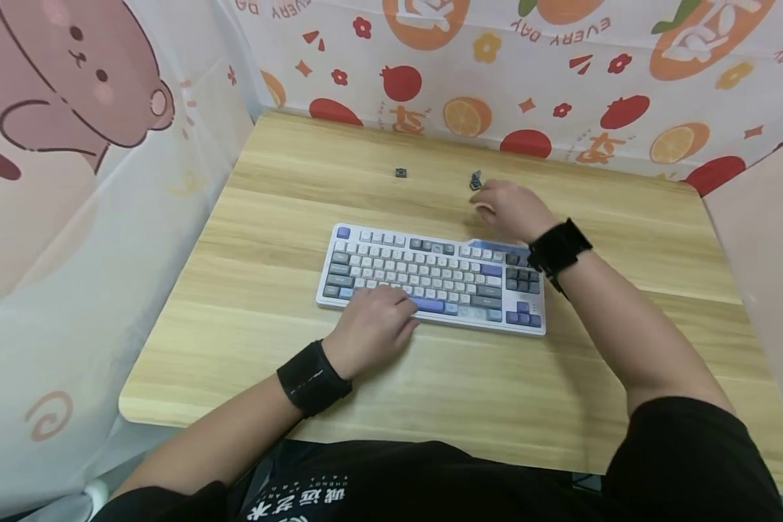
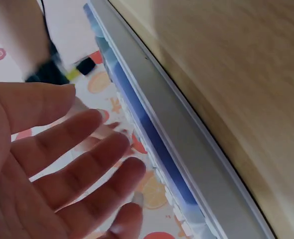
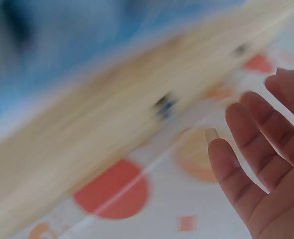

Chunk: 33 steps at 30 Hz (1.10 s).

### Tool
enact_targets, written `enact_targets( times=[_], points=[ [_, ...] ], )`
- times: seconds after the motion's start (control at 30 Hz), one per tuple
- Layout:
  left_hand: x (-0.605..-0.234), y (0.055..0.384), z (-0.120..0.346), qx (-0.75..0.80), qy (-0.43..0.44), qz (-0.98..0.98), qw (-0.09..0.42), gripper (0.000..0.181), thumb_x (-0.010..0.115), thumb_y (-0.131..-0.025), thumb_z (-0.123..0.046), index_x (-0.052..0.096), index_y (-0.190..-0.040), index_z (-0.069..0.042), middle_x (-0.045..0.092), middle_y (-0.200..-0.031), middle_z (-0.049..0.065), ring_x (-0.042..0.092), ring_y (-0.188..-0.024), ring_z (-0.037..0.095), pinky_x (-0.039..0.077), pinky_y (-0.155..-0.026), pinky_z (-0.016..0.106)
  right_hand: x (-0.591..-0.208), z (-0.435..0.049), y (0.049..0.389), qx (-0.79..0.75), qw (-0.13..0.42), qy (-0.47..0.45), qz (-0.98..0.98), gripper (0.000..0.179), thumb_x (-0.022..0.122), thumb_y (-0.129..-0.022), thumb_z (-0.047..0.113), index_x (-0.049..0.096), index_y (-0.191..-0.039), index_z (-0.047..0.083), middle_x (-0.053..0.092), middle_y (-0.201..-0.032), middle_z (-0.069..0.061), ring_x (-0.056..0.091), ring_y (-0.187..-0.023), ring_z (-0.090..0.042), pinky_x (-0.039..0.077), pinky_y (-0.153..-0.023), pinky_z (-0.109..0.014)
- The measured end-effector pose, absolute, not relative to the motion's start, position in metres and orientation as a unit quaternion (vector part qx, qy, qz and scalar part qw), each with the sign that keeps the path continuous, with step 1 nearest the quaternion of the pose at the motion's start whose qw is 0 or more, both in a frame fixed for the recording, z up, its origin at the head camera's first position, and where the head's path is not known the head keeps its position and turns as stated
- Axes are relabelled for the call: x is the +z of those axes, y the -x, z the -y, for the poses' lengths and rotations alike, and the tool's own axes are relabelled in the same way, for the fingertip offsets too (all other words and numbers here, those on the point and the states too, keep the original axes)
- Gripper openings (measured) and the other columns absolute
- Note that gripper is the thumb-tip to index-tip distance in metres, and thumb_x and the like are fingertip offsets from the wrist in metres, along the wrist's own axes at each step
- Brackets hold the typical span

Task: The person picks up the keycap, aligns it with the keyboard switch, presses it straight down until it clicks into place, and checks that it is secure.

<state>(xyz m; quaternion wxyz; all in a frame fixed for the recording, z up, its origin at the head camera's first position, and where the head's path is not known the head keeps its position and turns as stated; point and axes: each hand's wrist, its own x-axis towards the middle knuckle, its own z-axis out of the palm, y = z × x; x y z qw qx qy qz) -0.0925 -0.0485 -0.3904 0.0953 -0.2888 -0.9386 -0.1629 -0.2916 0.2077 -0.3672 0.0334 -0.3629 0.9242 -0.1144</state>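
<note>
A white keyboard (image 1: 431, 274) with white, grey and purple keys lies on the wooden table. My left hand (image 1: 377, 319) is at its front edge, over the bottom row; in the left wrist view the fingers (image 2: 82, 179) are loosely bent with nothing between them. Beyond the keyboard's back edge, my right hand (image 1: 515, 210) is just beside a couple of small dark pieces (image 1: 475, 180) lying together. Its fingers (image 3: 246, 144) are relaxed and empty in the right wrist view. Farther left lies another small dark square piece (image 1: 401, 172).
The light wooden table (image 1: 235, 290) ends at a fruit-patterned cloth (image 1: 431, 87) at the back. A bear-print curtain (image 1: 104, 217) hangs along the left side, and a pale wall (image 1: 770, 232) stands to the right.
</note>
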Motion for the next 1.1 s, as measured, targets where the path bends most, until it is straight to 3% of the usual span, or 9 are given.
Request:
enact_targets(
  times=[0.17,0.3,0.4,0.57,0.67,0.83,0.9,1.0,1.1],
  points=[
    [-0.391,0.086,0.045,-0.14,0.285,0.945,0.08,0.014,0.069,-0.09,-0.027,0.067,-0.082,-0.016,0.067,-0.083,-0.002,0.065,-0.081,0.019,0.047,-0.07,0.038,-0.378,-0.211,0.335,-0.049,0.112,0.308,-0.943,0.043,0.05,-0.099,0.006,0.051,-0.141,0.004,0.044,-0.151,-0.018,0.041,-0.138,-0.039,0.035,-0.112,-0.051],
    [-0.392,0.084,0.041,-0.115,0.297,0.945,0.073,0.018,0.067,-0.091,-0.028,0.065,-0.081,-0.014,0.067,-0.077,0.001,0.065,-0.075,0.02,0.049,-0.07,0.041,-0.387,-0.214,0.345,-0.016,0.178,0.283,-0.942,0.047,0.041,-0.102,0.006,0.04,-0.149,0.004,0.032,-0.158,-0.017,0.031,-0.144,-0.04,0.028,-0.116,-0.051],
    [-0.392,0.083,0.04,-0.1,0.3,0.945,0.08,0.021,0.067,-0.091,-0.03,0.065,-0.08,-0.012,0.066,-0.074,0.002,0.064,-0.07,0.021,0.049,-0.067,0.041,-0.389,-0.216,0.344,-0.026,0.172,0.276,-0.945,0.044,0.042,-0.1,0.003,0.048,-0.144,0.004,0.044,-0.151,-0.018,0.038,-0.14,-0.038,0.031,-0.115,-0.05],
    [-0.39,0.084,0.043,-0.096,0.289,0.948,0.087,0.023,0.066,-0.092,-0.031,0.066,-0.078,-0.013,0.067,-0.074,0.002,0.064,-0.069,0.021,0.048,-0.063,0.039,-0.388,-0.212,0.341,-0.063,0.129,0.294,-0.945,0.03,0.055,-0.094,-0.003,0.069,-0.12,0.004,0.067,-0.123,-0.017,0.058,-0.12,-0.036,0.044,-0.105,-0.048],
    [-0.388,0.084,0.044,-0.096,0.293,0.947,0.088,0.023,0.065,-0.093,-0.032,0.067,-0.078,-0.014,0.067,-0.076,0.002,0.064,-0.07,0.021,0.048,-0.061,0.039,-0.387,-0.211,0.338,-0.07,0.126,0.301,-0.942,0.026,0.059,-0.092,-0.004,0.074,-0.112,0.005,0.071,-0.114,-0.016,0.063,-0.109,-0.033,0.048,-0.099,-0.047],
    [-0.379,0.087,0.048,-0.126,0.291,0.946,0.065,0.025,0.066,-0.092,-0.031,0.063,-0.071,-0.017,0.057,-0.062,-0.005,0.051,-0.055,0.013,0.038,-0.05,0.031,-0.373,-0.214,0.329,-0.182,0.178,0.258,-0.932,0.025,0.061,-0.094,0.005,0.072,-0.116,0.008,0.069,-0.118,-0.012,0.061,-0.107,-0.027,0.048,-0.098,-0.045],
    [-0.374,0.09,0.05,-0.159,0.284,0.944,0.042,0.021,0.066,-0.093,-0.03,0.067,-0.075,-0.018,0.06,-0.064,-0.007,0.049,-0.053,0.008,0.038,-0.05,0.028,-0.361,-0.214,0.321,-0.265,0.206,0.232,-0.913,0.026,0.064,-0.095,0.014,0.07,-0.12,0.009,0.068,-0.119,-0.01,0.061,-0.108,-0.025,0.048,-0.097,-0.044],
    [-0.366,0.096,0.053,-0.22,0.269,0.937,0.026,0.015,0.066,-0.094,-0.028,0.074,-0.09,-0.015,0.07,-0.076,-0.005,0.06,-0.061,0.008,0.046,-0.055,0.026,-0.344,-0.211,0.3,-0.366,0.218,0.223,-0.877,0.032,0.072,-0.091,0.027,0.07,-0.121,0.014,0.071,-0.116,-0.004,0.064,-0.105,-0.02,0.05,-0.094,-0.037],
    [-0.355,0.103,0.056,-0.29,0.253,0.922,0.041,0.02,0.066,-0.094,-0.024,0.073,-0.107,-0.011,0.075,-0.093,0.0,0.069,-0.075,0.011,0.053,-0.063,0.026,-0.327,-0.202,0.267,-0.45,0.211,0.243,-0.833,0.033,0.077,-0.087,0.024,0.072,-0.118,0.014,0.073,-0.11,-0.004,0.07,-0.096,-0.02,0.055,-0.087,-0.033]
  ],
)
